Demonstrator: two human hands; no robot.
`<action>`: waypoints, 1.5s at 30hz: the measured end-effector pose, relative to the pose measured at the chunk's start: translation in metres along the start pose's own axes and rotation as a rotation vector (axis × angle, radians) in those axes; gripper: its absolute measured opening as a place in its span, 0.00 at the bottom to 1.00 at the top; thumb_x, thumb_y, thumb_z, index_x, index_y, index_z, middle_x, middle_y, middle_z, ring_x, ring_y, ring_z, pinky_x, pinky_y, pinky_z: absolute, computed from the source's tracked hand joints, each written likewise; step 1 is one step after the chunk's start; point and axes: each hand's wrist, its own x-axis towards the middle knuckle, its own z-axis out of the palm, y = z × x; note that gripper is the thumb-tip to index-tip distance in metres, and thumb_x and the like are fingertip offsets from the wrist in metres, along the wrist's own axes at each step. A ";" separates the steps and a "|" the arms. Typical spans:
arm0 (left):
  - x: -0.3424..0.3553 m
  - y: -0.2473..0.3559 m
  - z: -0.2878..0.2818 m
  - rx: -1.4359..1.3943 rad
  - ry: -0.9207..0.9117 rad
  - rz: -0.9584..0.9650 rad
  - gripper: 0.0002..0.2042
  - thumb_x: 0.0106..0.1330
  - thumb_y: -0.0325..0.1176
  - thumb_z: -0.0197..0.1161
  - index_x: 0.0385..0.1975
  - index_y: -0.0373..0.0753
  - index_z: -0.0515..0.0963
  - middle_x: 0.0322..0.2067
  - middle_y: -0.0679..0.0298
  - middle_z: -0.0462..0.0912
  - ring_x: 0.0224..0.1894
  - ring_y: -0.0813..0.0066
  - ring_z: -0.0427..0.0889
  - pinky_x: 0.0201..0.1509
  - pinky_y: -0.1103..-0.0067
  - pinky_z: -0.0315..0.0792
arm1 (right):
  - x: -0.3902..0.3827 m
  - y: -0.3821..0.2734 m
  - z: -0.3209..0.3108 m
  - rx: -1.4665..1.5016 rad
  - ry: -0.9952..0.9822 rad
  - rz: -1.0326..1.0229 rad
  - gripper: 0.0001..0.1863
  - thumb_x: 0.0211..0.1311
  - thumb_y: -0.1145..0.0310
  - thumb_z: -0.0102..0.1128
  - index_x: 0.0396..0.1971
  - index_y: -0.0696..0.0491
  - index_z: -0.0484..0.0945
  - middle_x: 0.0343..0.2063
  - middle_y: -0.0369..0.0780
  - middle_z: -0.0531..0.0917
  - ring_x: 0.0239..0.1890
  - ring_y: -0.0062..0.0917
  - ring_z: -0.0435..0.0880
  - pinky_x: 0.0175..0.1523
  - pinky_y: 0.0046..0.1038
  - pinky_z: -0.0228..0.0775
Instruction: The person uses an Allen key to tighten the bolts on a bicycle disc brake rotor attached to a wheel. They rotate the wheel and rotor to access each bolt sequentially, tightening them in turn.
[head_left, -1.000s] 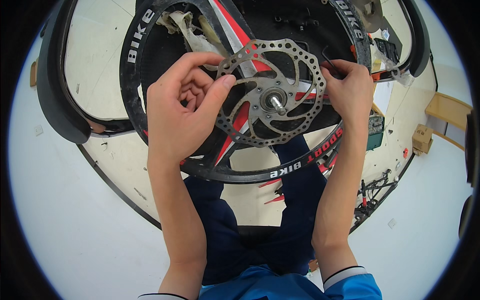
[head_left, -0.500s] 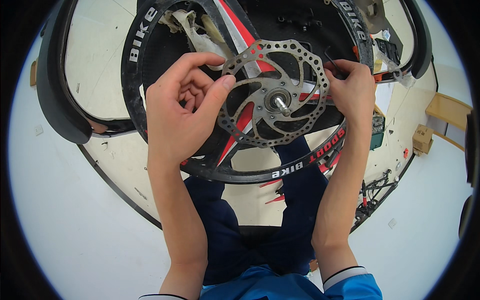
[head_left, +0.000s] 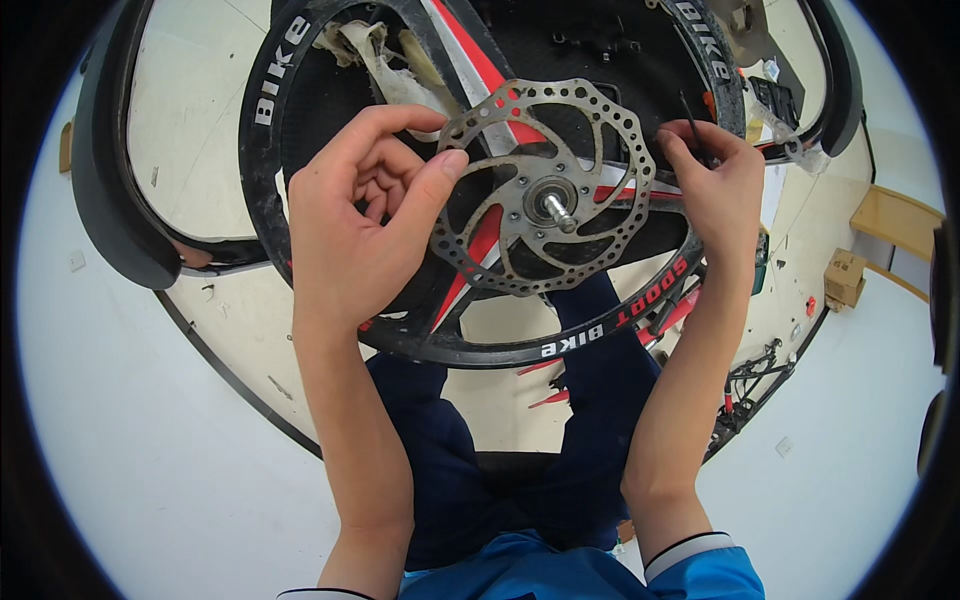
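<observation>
A perforated metal brake disc (head_left: 522, 262) sits at the hub of a black wheel (head_left: 470, 350) with red and white spokes. From the hub centre a threaded axle (head_left: 560, 213) points up. My left hand (head_left: 365, 210) has its thumb and forefinger on the disc's left edge, the other fingers curled in. At the disc's right, apart from it, my right hand (head_left: 718, 185) pinches a thin black hex key (head_left: 690, 113), mostly hidden by the fingers.
Under the wheel lies a black surface with a crumpled pale cloth or glove (head_left: 385, 65) and small dark parts (head_left: 600, 45). Curved black armrests (head_left: 125, 200) flank it. A cardboard box (head_left: 845, 275) and bike parts (head_left: 755, 375) are on the floor at right.
My right hand has shifted slightly right, away from the disc, and the hex key has turned in its fingers. My left hand stays at the disc's edge.
</observation>
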 end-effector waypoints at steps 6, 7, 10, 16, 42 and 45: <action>0.001 0.000 0.002 -0.004 0.000 0.009 0.10 0.64 0.25 0.70 0.44 0.33 0.83 0.20 0.75 0.76 0.20 0.96 0.60 0.22 0.90 0.50 | -0.005 0.003 -0.003 0.216 0.075 -0.031 0.09 0.60 0.71 0.69 0.37 0.61 0.87 0.27 0.33 0.87 0.27 0.12 0.78 0.34 0.16 0.69; 0.001 0.000 0.002 -0.008 0.001 0.010 0.10 0.64 0.25 0.70 0.44 0.33 0.83 0.20 0.75 0.76 0.20 0.96 0.60 0.22 0.90 0.49 | -0.006 0.002 -0.003 0.252 0.100 -0.060 0.09 0.60 0.72 0.70 0.38 0.61 0.87 0.27 0.32 0.86 0.26 0.10 0.76 0.32 0.15 0.67; 0.001 -0.001 0.002 -0.004 0.001 0.009 0.10 0.64 0.25 0.70 0.44 0.33 0.83 0.20 0.75 0.76 0.20 0.96 0.60 0.22 0.90 0.50 | -0.019 -0.014 -0.006 0.332 0.139 -0.093 0.10 0.59 0.73 0.72 0.39 0.60 0.87 0.28 0.31 0.86 0.21 0.05 0.68 0.26 0.11 0.56; 0.001 0.000 0.000 0.009 -0.002 0.011 0.10 0.64 0.26 0.70 0.44 0.34 0.83 0.19 0.75 0.76 0.19 0.95 0.60 0.22 0.89 0.50 | -0.059 -0.038 -0.003 0.447 -0.032 -0.163 0.11 0.60 0.81 0.69 0.44 0.61 0.86 0.33 0.31 0.84 0.22 0.03 0.66 0.26 0.10 0.50; -0.002 0.008 0.035 -0.058 -0.022 -0.066 0.10 0.69 0.30 0.69 0.42 0.37 0.75 0.25 0.77 0.75 0.23 0.95 0.65 0.25 0.91 0.55 | -0.066 -0.044 0.016 0.487 -0.072 -0.165 0.11 0.56 0.81 0.71 0.39 0.60 0.84 0.34 0.33 0.87 0.22 0.03 0.67 0.24 0.10 0.52; -0.002 0.006 0.035 -0.055 -0.014 -0.047 0.10 0.69 0.31 0.69 0.42 0.37 0.75 0.26 0.77 0.74 0.24 0.95 0.64 0.25 0.91 0.55 | -0.065 -0.049 0.015 0.443 -0.067 -0.147 0.11 0.55 0.79 0.72 0.39 0.59 0.85 0.32 0.32 0.87 0.21 0.03 0.66 0.23 0.10 0.50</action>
